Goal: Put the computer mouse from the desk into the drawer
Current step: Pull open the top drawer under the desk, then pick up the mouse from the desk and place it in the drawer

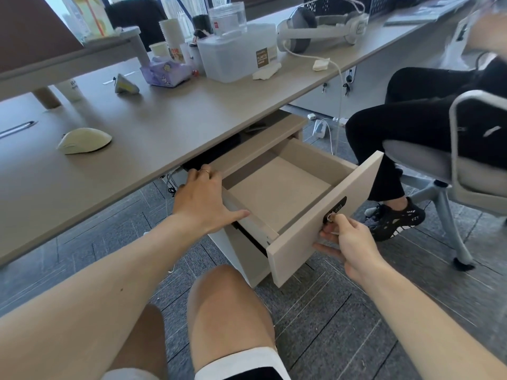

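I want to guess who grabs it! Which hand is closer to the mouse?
Left. The left hand rests at the desk edge, near the mouse. The right hand is farther, holding the drawer front.

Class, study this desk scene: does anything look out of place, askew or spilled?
Two crumpled white tissues lie loose on the grey-brown desktop beside the clear plastic storage box. Nothing is spilled or damaged.

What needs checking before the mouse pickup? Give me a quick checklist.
1. Beige wooden drawer pulled open: ok.
2. Drawer inside free of clutter: ok.
3. Cream computer mouse on the grey-brown desk, unobstructed: ok.
4. Left hand free to reach: ok, it holds nothing and rests at the drawer's side.
5. Right hand free: not ok, grip on the small metal key in the drawer front.
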